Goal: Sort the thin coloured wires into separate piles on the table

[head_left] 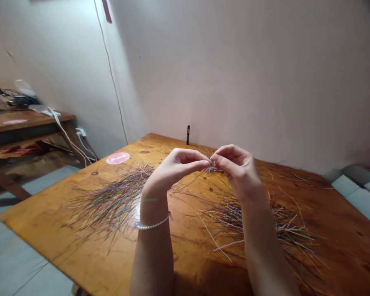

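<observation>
My left hand [180, 166] is raised over the table, thumb and fingers closed in a pinch. Its tips almost meet those of my right hand [237, 168], which is also pinched. Whatever lies between the fingertips is too thin to make out against the small heap of short wire pieces [214, 167] behind them. A spread bundle of thin coloured wires [114, 201] lies to the left, partly hidden by my left hand and wrist. Beneath my right forearm is another tangled pile of wires [225, 216], with loose pale strands around it.
The wooden table [191, 263] stands against a wall. A black marker [188, 135] is upright at its back edge, and a round pink label [117, 158] is stuck at the left. Beyond are a second table [43, 121] with cables and a white plug [80, 132].
</observation>
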A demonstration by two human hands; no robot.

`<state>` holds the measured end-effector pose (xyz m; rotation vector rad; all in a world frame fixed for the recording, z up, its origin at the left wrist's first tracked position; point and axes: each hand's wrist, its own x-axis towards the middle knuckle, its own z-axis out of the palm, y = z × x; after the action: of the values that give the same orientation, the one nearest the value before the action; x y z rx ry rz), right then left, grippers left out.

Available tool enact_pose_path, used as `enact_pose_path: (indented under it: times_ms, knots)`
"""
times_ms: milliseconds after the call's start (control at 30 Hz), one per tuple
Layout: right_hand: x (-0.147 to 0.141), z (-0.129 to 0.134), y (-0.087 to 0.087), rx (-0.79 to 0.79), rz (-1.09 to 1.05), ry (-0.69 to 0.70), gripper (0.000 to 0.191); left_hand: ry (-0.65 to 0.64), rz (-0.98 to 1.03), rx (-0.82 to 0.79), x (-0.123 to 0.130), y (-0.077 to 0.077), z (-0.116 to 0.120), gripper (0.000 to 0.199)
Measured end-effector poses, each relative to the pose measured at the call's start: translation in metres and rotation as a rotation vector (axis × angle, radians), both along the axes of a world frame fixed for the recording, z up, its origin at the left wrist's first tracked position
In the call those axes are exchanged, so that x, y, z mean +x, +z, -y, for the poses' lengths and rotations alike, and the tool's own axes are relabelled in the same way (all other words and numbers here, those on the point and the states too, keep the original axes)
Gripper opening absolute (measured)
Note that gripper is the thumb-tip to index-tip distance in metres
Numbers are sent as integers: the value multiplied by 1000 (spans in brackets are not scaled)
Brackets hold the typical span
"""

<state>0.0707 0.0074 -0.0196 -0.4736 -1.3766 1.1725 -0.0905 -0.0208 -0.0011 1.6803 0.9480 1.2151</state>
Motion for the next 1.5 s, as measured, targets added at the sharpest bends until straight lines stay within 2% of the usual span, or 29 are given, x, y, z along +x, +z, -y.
enact_pose_path:
  times_ms: [300, 500, 867, 1167, 1500]
  knots:
    - [1, -2, 1, 66, 104, -104, 12, 29, -54, 8, 3, -1, -2, 16]
    - [5, 0, 2, 82, 155, -91, 8, 58, -94, 7, 4, -1, -3, 19]
    - [11, 1, 4, 149, 231, -108, 6, 57, -65, 7, 5, -1, -3, 19]
    - [13, 2, 4, 200, 251, -155, 9, 3, 9, 1, 6, -1, -3, 16]
    - [13, 1, 1, 358, 365, -347, 5, 39, 6, 14, 7, -1, -4, 18]
